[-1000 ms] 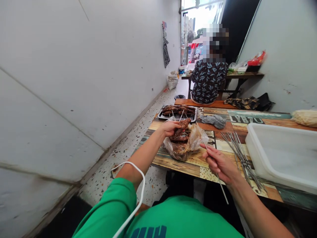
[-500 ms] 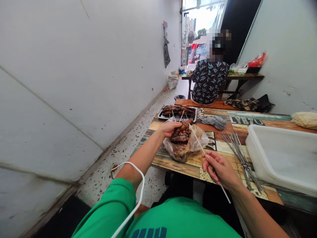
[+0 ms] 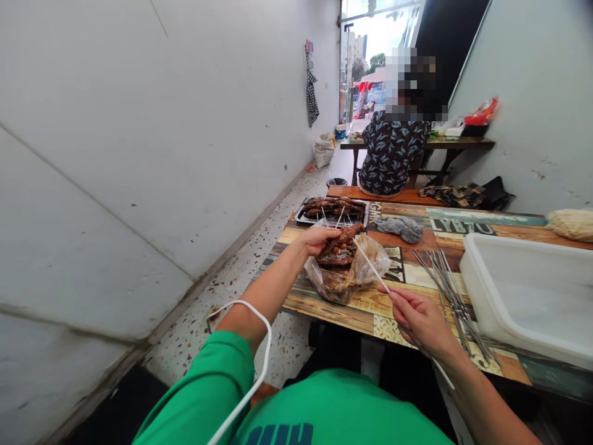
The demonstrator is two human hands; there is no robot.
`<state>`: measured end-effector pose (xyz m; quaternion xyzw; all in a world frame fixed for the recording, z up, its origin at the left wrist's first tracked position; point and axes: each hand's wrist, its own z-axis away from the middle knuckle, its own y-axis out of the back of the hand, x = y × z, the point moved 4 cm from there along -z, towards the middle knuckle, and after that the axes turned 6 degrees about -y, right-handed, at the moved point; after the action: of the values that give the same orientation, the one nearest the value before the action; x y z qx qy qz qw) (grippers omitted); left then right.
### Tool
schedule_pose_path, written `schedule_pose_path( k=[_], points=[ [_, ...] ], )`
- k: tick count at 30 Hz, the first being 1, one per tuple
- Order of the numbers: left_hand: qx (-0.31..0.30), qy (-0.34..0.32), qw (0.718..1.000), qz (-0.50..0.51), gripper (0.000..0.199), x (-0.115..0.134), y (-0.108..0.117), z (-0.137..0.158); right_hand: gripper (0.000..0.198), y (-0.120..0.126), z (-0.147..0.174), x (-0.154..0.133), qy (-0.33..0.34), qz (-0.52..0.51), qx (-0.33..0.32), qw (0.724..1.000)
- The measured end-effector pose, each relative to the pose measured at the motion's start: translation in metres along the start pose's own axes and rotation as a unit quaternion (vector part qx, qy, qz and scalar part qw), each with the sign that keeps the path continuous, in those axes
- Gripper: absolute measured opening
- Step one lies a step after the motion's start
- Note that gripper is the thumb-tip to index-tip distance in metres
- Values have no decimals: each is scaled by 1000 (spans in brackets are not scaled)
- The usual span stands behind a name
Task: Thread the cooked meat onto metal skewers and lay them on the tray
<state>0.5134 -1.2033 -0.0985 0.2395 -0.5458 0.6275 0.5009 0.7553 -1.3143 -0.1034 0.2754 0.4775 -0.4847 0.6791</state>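
Observation:
My left hand [image 3: 319, 240] is closed around a dark brown piece of meat [image 3: 349, 235], raised over an open clear plastic bag [image 3: 377, 254]. More dark meat [image 3: 334, 261] lies in the bag. My right hand [image 3: 419, 321] grips a long thin skewer [image 3: 373, 267] between thumb and fingers. Its far tip is by the lower right side of the held meat; whether it touches I cannot tell. The skewer's near end sticks out below my right wrist.
Behind the bag, a metal tray [image 3: 300, 219] holds skewered dark meat. A grey cloth [image 3: 399, 228], a pile of metal skewers [image 3: 456, 303] and a white plastic tub [image 3: 477, 296] are on the patterned table [image 3: 319, 303]. Ahead, a person [image 3: 391, 154] sits on a bench, back turned.
My right hand has moved a little right and down, drawing the skewer back from the meat. My left hand keeps its hold in nearly the same place. The seated person has shifted slightly right.

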Motion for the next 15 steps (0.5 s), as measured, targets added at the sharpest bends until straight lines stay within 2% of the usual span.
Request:
schedule_pose_path(
  k=[15],
  points=[
    [1,24,999,-24,23,2,-1,5,77,11,-3,7,10,50,-1,999]
  ],
)
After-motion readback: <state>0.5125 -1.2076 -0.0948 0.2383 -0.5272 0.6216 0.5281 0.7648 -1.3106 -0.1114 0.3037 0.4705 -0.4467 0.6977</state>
